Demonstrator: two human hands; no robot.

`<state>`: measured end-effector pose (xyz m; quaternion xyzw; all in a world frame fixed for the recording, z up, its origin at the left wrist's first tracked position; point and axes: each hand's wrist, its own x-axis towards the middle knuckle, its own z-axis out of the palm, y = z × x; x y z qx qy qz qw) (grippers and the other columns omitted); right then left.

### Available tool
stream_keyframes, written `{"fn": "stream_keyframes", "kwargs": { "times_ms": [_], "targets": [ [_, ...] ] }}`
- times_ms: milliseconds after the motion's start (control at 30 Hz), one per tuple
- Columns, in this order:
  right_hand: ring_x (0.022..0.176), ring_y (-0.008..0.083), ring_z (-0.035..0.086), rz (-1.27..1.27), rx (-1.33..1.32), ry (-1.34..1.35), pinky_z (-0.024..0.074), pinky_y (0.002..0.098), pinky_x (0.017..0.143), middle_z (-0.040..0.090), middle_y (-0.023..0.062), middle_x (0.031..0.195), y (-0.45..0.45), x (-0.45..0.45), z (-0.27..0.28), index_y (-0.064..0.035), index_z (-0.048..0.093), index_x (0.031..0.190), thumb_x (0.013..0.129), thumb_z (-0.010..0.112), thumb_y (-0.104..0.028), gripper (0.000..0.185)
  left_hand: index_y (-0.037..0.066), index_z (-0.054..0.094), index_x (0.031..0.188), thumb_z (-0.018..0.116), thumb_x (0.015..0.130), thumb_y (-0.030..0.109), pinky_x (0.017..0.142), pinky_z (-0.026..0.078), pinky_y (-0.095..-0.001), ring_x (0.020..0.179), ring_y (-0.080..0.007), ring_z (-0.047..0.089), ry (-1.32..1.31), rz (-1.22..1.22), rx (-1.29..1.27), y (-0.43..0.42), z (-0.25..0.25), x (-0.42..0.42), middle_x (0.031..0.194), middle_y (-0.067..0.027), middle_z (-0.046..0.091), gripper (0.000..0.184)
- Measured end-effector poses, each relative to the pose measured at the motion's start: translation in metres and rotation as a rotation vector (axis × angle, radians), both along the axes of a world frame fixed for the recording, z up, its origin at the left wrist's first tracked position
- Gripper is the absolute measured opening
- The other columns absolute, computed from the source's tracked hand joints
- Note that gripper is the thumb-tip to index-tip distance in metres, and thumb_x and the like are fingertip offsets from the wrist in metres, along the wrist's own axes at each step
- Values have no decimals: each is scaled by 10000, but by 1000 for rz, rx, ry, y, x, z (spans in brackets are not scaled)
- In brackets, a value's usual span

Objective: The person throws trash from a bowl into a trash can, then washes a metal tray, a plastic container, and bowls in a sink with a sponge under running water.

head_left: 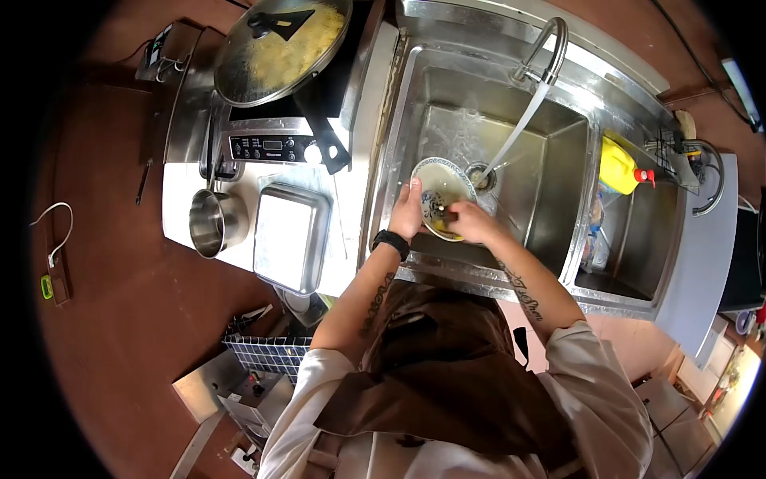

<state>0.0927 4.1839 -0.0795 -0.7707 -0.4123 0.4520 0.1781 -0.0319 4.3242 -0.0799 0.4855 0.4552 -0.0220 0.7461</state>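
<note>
A white bowl [444,177] with a blue patterned rim is tilted over the large sink basin [550,191]. My left hand [408,209] grips its left edge, with the thumb up on the rim. My right hand [472,222] reaches inside the bowl from the right, fingers bent against the inner wall. A patch of yellow shows low in the bowl under these fingers; whether it is a sponge or the bowl's own colour I cannot tell. Water runs from the curved faucet [550,56] into the basin, landing near the drain [481,176] just beyond the bowl.
Left of the sink, a lidded pan [283,52] of yellow food sits on an induction cooker [271,147], its handle pointing toward me. A metal tray [293,238] and small saucepan [217,223] stand nearby. A yellow bottle [618,166] lies by the smaller right basin [638,247].
</note>
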Motion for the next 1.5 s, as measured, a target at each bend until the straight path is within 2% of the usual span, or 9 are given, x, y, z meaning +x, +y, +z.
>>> {"fn": "stream_keyframes", "kwargs": {
  "times_ms": [133,267,400,500,700,900,1033,1233,1500],
  "targets": [
    [1094,402,562,-519,284,-422,468,439,937,552,245,1157,19,7,-17,-19,617,1122,804,636,-76,323,39,388,1438,367,951,682,738,599,-394,1078,-328,633,63,-62,-35,-13,18,8,1287,-209,562,807],
    [1058,360,592,-887,279,415,471,405,899,627,260,1102,43,-31,-38,33,610,1096,844,649,-122,298,27,415,1403,361,957,675,724,606,-396,1063,-315,642,52,-12,-21,-15,11,14,1259,-203,574,789],
    [1056,342,593,39,-188,51,483,393,897,614,247,1118,4,17,36,-5,613,1100,844,642,-100,275,30,396,1416,367,960,669,727,607,-431,1058,-330,641,29,-18,5,5,29,9,1270,-203,571,785],
    [1069,417,566,-439,282,-548,459,453,939,574,276,1131,5,15,-17,15,599,1081,820,626,-106,290,45,343,1451,375,955,674,733,605,-452,1079,-332,630,32,-90,-123,-5,23,6,1275,-199,568,802],
    [1097,369,592,-449,144,458,449,411,923,606,233,1220,15,-26,-7,17,587,1126,866,630,-241,368,71,337,1464,379,956,673,753,600,-450,1138,-320,599,-83,-53,-185,-1,-11,-4,1332,-195,529,789],
    [1072,365,603,-287,187,-604,471,437,958,595,237,1141,-4,1,-11,8,602,1119,871,594,-198,323,127,383,1446,324,998,619,755,608,-426,1059,-241,654,40,-92,-199,-24,22,2,1285,-119,583,669],
    [1094,451,557,-625,214,178,443,465,958,572,286,1206,18,-38,2,17,547,1159,936,535,-253,350,124,400,1429,339,999,616,798,590,-426,1124,-230,618,86,-61,-159,-25,-8,7,1316,-116,558,656],
    [1023,383,568,-205,263,-645,482,474,900,527,205,1075,-45,21,-9,-53,600,1128,801,669,-116,340,114,388,1443,361,985,637,815,574,-415,1097,-217,625,-5,-83,-68,-21,31,4,1325,-109,560,695],
    [929,369,604,-360,215,195,468,417,858,623,205,962,-17,-10,37,-6,577,1052,916,604,-243,274,93,415,1418,371,1007,586,821,574,-365,1098,-207,627,-126,43,-129,-37,21,15,1242,-101,605,643]
  ]
}}
